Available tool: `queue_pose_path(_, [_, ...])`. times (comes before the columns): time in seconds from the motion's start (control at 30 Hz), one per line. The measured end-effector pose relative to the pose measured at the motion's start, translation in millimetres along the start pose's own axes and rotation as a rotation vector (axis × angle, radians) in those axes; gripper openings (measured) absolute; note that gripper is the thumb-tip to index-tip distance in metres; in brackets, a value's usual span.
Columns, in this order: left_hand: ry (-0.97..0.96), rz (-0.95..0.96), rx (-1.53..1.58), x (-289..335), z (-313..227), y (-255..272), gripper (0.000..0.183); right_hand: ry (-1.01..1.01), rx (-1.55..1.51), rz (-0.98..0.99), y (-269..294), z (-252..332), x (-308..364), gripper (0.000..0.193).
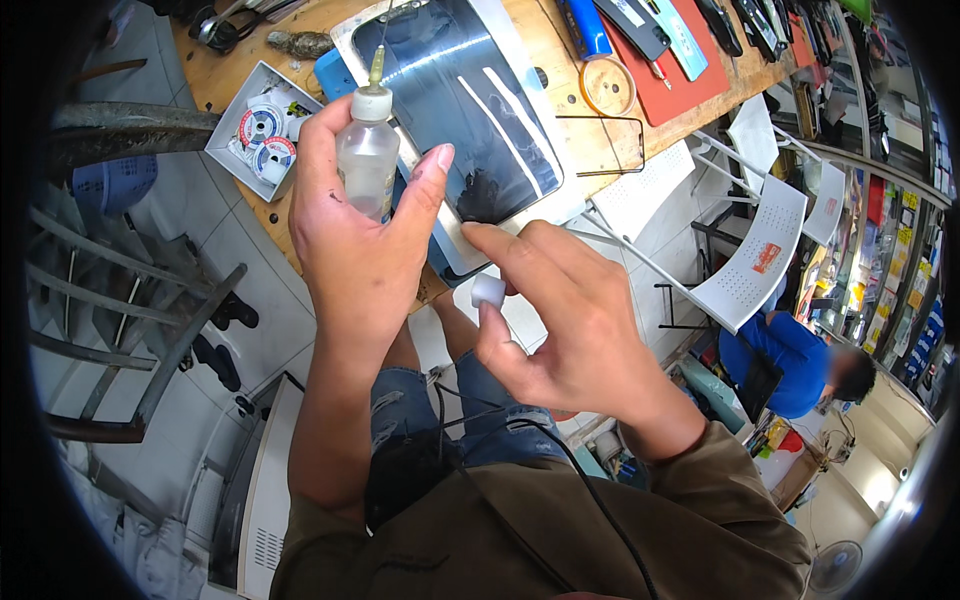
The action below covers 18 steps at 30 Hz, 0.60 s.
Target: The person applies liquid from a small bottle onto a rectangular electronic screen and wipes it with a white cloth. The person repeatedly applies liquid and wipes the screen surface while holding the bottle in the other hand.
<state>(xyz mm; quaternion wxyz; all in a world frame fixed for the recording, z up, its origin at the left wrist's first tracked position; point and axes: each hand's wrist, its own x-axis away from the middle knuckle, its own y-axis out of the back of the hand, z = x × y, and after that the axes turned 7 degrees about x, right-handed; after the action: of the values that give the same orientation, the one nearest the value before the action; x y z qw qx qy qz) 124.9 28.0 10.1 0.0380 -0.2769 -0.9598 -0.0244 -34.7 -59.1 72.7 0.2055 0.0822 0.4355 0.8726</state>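
My left hand [355, 245] is wrapped round a clear plastic squeeze bottle [368, 150]. The bottle stands upright in the grip and has a white collar and a thin needle tip pointing away from me. Between the thumb and fingers of my right hand [570, 310] is a small white block-like piece [488, 291]; its exact kind I cannot make out. Just beyond both hands lies a tablet [465, 110] with a dark, glossy screen and a pale frame. A dark smudge or reflection shows at the screen's near end. Something blue [332, 75] sticks out at the tablet's left side.
A white box [222, 155] with round spools sits at the wooden bench's [545, 20] left edge. To the right are a tape roll [607, 87], a blue cylinder [583, 28] and phones on a red mat [690, 95]. White chairs [752, 250] and a person in blue [780, 365] are further right.
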Motion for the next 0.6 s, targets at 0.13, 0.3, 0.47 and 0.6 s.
queue_pose_path(0.13, [-0.012,0.009,-0.003,-0.2,-0.7,-0.5,0.054,-0.005,0.026,0.024,3.5,-2.0,3.2,0.054])
queue_pose_path(0.3, [-0.033,0.003,-0.008,-0.4,3.0,-0.4,0.055,0.004,-0.002,-0.008,1.9,-3.1,0.0,0.052])
queue_pose_path(0.47, [-0.043,0.032,-0.019,-1.6,3.7,2.4,0.055,0.01,0.036,-0.02,5.4,-4.4,3.5,0.048])
queue_pose_path(0.6, [0.025,-0.028,0.051,2.3,-1.3,4.4,0.054,-0.035,0.016,-0.03,19.5,-5.6,11.4,0.044])
